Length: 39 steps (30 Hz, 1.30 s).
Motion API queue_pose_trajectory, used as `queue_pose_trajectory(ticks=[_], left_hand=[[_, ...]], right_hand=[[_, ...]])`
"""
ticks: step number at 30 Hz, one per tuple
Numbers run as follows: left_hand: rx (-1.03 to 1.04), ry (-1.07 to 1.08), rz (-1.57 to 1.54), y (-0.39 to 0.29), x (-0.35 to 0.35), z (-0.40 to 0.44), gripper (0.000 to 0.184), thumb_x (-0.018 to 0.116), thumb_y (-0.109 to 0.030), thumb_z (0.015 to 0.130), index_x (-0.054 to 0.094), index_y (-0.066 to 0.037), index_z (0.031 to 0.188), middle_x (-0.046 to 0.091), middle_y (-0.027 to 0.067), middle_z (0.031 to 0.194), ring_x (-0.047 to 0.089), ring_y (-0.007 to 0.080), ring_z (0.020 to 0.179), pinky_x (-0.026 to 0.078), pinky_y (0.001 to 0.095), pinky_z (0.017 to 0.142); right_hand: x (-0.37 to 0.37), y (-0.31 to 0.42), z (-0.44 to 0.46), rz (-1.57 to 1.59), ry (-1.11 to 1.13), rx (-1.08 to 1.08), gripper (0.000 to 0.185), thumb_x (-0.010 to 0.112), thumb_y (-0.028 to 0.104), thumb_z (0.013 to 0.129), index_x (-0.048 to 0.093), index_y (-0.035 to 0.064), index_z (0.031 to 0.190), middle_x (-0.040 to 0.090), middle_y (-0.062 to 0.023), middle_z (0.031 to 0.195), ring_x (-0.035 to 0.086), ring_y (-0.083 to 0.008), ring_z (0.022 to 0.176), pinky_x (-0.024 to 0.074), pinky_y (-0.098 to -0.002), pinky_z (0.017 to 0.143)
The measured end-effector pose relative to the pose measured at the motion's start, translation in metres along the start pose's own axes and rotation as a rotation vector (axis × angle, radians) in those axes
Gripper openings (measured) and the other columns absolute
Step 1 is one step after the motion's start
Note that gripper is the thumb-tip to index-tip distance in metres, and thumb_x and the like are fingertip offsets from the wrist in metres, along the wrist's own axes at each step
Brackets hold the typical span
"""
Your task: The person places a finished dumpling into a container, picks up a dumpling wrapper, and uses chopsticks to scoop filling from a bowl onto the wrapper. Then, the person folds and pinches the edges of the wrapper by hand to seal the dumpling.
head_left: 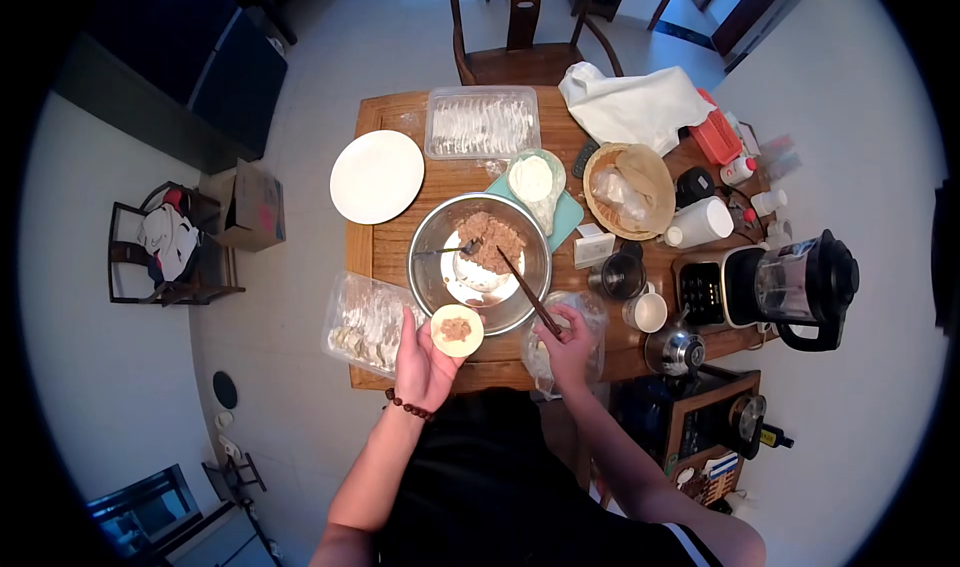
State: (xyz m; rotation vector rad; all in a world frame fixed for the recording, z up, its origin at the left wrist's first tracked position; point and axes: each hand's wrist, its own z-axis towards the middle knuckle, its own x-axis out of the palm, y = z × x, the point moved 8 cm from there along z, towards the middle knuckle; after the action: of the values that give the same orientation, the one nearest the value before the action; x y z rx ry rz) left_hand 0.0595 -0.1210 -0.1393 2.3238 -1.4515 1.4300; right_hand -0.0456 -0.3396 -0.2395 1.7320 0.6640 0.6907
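Observation:
On the open palm and fingers of my left hand (424, 372) lies a round dumpling wrapper (458, 348) with a small heap of meat filling (456, 329) in its middle; the fingers curl under its edge. My right hand (568, 347) grips a pair of dark chopsticks (530, 292), their tips at the minced meat (492, 235) in the steel bowl (424, 229). A dark-handled spoon (468, 248) also rests in that bowl. Left of my left hand, a floured plastic tray (376, 302) holds several dumplings (362, 346). Under my right hand sits a clear plastic bag (590, 367), its contents unclear.
A white plate (377, 177) and a second floured tray (482, 122) stand at the far side. Beyond the bowl is a cup of white powder (530, 178). To the right are a basket (655, 192), a mug (650, 312), a kettle (680, 350) and a blender (800, 282).

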Motion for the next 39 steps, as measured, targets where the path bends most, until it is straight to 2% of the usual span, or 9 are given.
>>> queue_pose_trajectory(ticks=[12,17,18,19,21,23,24,28,39], left_hand=[[-0.06,0.057,0.014,-0.009,-0.002,-0.007,0.077,0.024,-0.058,0.11,0.049,0.008,0.139,0.061,0.0255,0.137,0.061,0.0344,0.128,0.048,0.0419,0.111],[-0.096,0.143,0.074,-0.029,-0.002,-0.022,0.049,0.038,-0.032,0.113,0.049,0.009,0.139,0.06,0.0229,0.138,0.061,0.0322,0.128,0.049,0.0416,0.11],[-0.107,0.167,0.071,-0.036,0.0,-0.03,0.041,0.042,-0.02,0.111,0.049,0.009,0.14,0.06,0.0214,0.139,0.06,0.0297,0.129,0.048,0.0408,0.11],[-0.109,0.171,0.067,-0.045,0.005,-0.038,0.041,0.042,-0.02,0.111,0.049,0.009,0.14,0.06,0.0214,0.139,0.06,0.0297,0.129,0.048,0.0408,0.11],[-0.127,0.27,0.109,-0.057,0.019,-0.056,0.041,0.042,-0.019,0.111,0.048,0.009,0.141,0.06,0.0198,0.139,0.06,0.0281,0.129,0.048,0.0403,0.11],[-0.171,0.285,0.107,-0.063,0.019,-0.067,0.041,0.043,-0.017,0.11,0.047,0.009,0.142,0.059,0.0184,0.14,0.059,0.0268,0.13,0.048,0.0406,0.11],[-0.172,0.321,0.12,-0.066,0.02,-0.072,0.041,0.043,-0.016,0.111,0.047,0.008,0.143,0.059,0.0178,0.14,0.059,0.0264,0.13,0.048,0.0405,0.11],[-0.151,0.389,0.129,-0.084,0.014,-0.086,0.04,0.042,-0.015,0.111,0.046,0.005,0.146,0.057,0.0163,0.142,0.059,0.0246,0.129,0.048,0.0403,0.11],[-0.219,0.498,0.288,-0.107,-0.026,-0.116,0.043,0.041,-0.017,0.111,0.043,0.007,0.148,0.057,0.0172,0.141,0.059,0.0247,0.13,0.048,0.0396,0.112]], right_hand=[[0.017,-0.012,-0.036,-0.017,-0.068,0.054,0.058,0.078,0.001,0.087,0.049,0.0015,0.137,0.054,-0.0092,0.131,0.067,-0.015,0.096,0.055,-0.0257,0.08],[-0.002,0.029,-0.057,-0.376,-0.258,-0.088,0.063,0.078,0.01,0.088,0.047,0.0021,0.143,0.053,-0.0129,0.138,0.062,-0.023,0.113,0.0531,-0.0331,0.089],[0.002,0.061,-0.065,-0.533,-0.253,-0.236,0.064,0.077,0.013,0.088,0.048,0.0018,0.143,0.053,-0.0141,0.14,0.059,-0.024,0.118,0.0519,-0.0348,0.092],[0.013,0.095,-0.075,-0.69,-0.246,-0.381,0.064,0.077,0.015,0.088,0.048,0.0016,0.144,0.053,-0.0154,0.142,0.056,-0.025,0.124,0.0507,-0.0365,0.095],[0.043,0.141,-0.084,-0.653,-0.17,-0.501,0.058,0.076,0.011,0.087,0.054,-0.0004,0.14,0.062,-0.015,0.132,0.062,-0.0224,0.115,0.0518,-0.0339,0.093],[0.105,0.159,-0.093,-0.407,0.266,-0.369,0.049,0.074,0.006,0.089,0.059,-0.0017,0.134,0.07,-0.013,0.118,0.067,-0.0187,0.103,0.0527,-0.0314,0.09],[0.127,0.162,-0.1,-0.278,0.256,-0.243,0.04,0.071,0.001,0.093,0.06,-0.0028,0.132,0.072,-0.0102,0.111,0.068,-0.0139,0.096,0.0535,-0.0274,0.088],[0.18,0.159,-0.117,0.12,0.236,0.027,0.033,0.069,-0.001,0.096,0.06,-0.0039,0.127,0.072,-0.0097,0.113,0.068,-0.0105,0.101,0.0541,-0.0232,0.087],[0.219,0.139,-0.163,0.072,0.108,-0.069,0.028,0.074,-0.004,0.091,0.06,-0.001,0.115,0.071,-0.0065,0.102,0.067,-0.0078,0.09,0.054,-0.0212,0.079]])
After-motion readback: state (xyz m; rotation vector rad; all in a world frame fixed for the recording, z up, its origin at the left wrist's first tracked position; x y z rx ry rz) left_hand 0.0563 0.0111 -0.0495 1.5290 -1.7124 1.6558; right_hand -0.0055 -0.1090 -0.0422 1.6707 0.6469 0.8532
